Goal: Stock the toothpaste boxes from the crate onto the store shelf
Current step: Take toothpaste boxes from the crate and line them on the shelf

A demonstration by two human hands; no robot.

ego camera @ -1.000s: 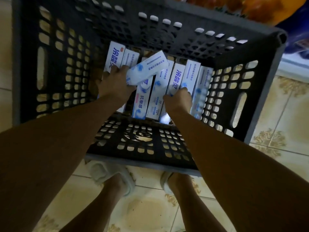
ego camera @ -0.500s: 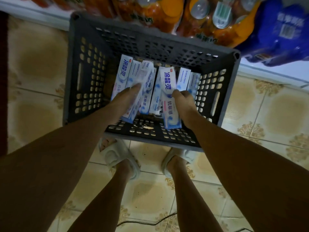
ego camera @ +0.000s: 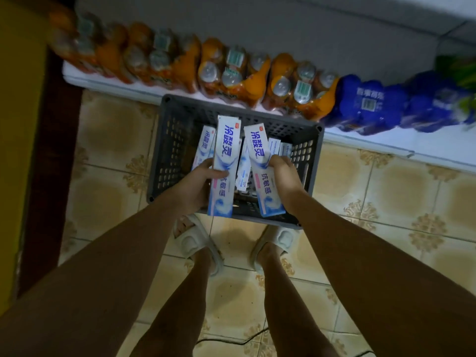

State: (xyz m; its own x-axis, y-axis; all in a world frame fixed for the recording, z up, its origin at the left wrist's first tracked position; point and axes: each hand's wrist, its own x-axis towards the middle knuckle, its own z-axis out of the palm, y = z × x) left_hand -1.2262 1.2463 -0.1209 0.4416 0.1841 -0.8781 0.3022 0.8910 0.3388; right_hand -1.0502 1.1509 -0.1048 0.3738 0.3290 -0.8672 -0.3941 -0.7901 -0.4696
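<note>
- Toothpaste boxes, two in your hands: your left hand point(ego camera: 198, 184) wraps its fingers and thumb round one box point(ego camera: 224, 163); your right hand point(ego camera: 282, 176) grips a second box point(ego camera: 262, 168) from its right edge. Both are held lengthwise, printed face up, above the crate, probably so you can carry them straight to a shelf.
- Remaining toothpaste boxes point(ego camera: 206, 148): several standing on end in the crate, packed side by side toward its far half.
- Crate point(ego camera: 164, 161): grey perforated plastic, on the floor just in front of your sandalled feet, its far wall close against the low shelf.
- Low shelf point(ego camera: 386, 140): white ledge holding shrink-wrapped orange drink packs point(ego camera: 231, 73) and blue bottle packs point(ego camera: 368, 106).
- Floor point(ego camera: 110, 140): beige patterned tile; a dark cable point(ego camera: 231, 341) lies near the bottom edge.
- Room: dim light.
</note>
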